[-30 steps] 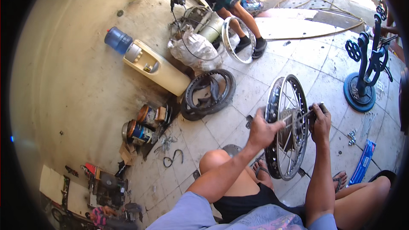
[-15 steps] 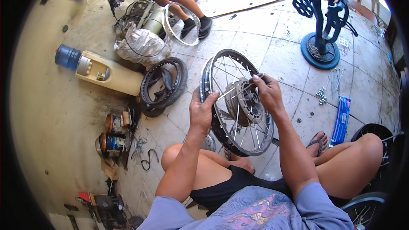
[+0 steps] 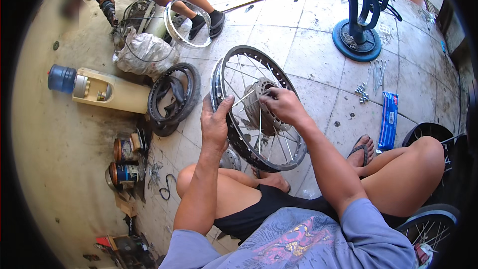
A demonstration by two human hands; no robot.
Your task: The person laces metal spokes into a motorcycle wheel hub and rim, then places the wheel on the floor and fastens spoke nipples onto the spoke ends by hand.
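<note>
A spoked wheel with a black rim (image 3: 217, 80) stands tilted in front of me, above my feet. My left hand (image 3: 215, 122) is closed round the left side of the rim, thumb on its near face. At the centre sits a grey hub (image 3: 258, 114) with a holed flange, and silver spokes run from it to the rim. My right hand (image 3: 285, 105) is pinched against the hub flange; its fingers hide what they hold. One light spoke (image 3: 244, 98) slants between my left thumb and the hub.
Loose spokes (image 3: 380, 72) and small metal fittings (image 3: 362, 92) lie right, near a blue packet (image 3: 388, 122). A round-based stand (image 3: 356, 42) rises beyond. Left are tyres (image 3: 172, 99), a water dispenser (image 3: 114, 89) and tubs (image 3: 124, 173). Another person's hand holds a power drill (image 3: 108, 12).
My right hand's fingers have drawn in closer over the hub flange. My left hand keeps its hold on the rim. The whole view has shifted, and the other person leans lower with the drill.
</note>
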